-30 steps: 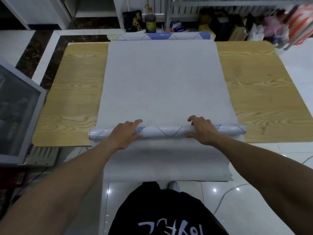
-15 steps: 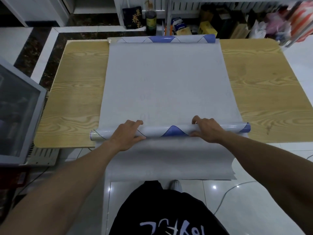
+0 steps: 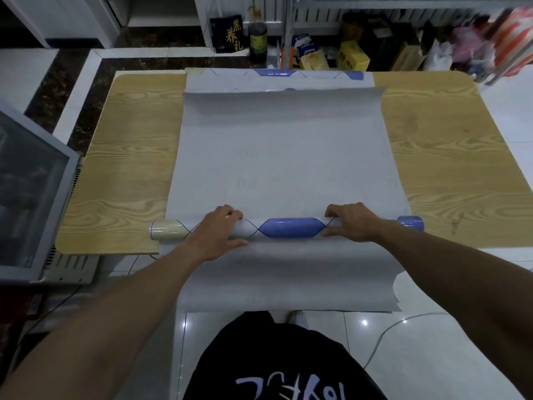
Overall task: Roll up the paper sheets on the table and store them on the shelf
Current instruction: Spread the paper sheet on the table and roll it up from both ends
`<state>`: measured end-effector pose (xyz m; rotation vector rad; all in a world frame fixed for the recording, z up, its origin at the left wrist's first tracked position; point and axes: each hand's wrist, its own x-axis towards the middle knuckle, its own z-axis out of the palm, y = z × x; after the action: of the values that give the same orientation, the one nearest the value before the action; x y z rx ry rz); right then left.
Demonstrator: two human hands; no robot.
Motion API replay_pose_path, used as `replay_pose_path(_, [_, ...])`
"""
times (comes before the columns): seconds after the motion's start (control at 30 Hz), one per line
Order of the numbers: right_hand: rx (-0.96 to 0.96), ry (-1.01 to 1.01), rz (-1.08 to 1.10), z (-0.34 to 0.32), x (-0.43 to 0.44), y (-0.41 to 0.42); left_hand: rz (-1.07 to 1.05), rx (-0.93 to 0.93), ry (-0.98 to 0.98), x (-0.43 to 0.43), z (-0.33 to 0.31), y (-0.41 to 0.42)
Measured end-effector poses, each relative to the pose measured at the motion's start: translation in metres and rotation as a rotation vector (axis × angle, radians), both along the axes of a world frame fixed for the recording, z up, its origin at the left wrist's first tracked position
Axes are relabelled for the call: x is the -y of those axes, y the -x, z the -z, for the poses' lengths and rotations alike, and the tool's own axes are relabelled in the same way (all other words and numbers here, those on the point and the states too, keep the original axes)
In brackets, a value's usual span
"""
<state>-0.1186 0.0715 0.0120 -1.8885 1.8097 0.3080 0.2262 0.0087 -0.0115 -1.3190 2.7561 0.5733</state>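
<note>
Two hands: both arms stretch forward over the near bench edge, palms down, set apart on one roll.
Left hand (image 3: 216,235): fingers curl over the top of the white paper roll with blue diamond pattern (image 3: 291,230), and the thumb lies along its near side. The grip is closed round the roll.
Right hand (image 3: 353,223): same pose, fingers hooked over the far side and thumb flat on the near side. The grip is closed round the roll.
Roll: lies crosswise near the front of the light wood-grain bench (image 3: 129,168), its left end over bare wood.
Sheet: the pale grey paper sheet (image 3: 288,145) runs flat from the roll towards the back, where its end curls upward. A near flap hangs over the front edge.
Back edge: a second blue-patterned paper (image 3: 288,75) lies just behind the curled end.
Around: a grey glass-fronted cabinet (image 3: 31,192) stands beside the bench's left side. A metal shelf rack (image 3: 375,4) stands behind, with a yellow box (image 3: 353,57) and a dark bottle (image 3: 257,39) below it.
Room: bare wood shows on both sides of the sheet.
</note>
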Motion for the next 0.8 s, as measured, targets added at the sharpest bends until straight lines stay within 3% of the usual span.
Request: replay_pose_path(0.8, [-0.039,0.064,-0.054,-0.002,-0.003,0.006,-0.031,0.055,0.059,0.003,0.001,0.005])
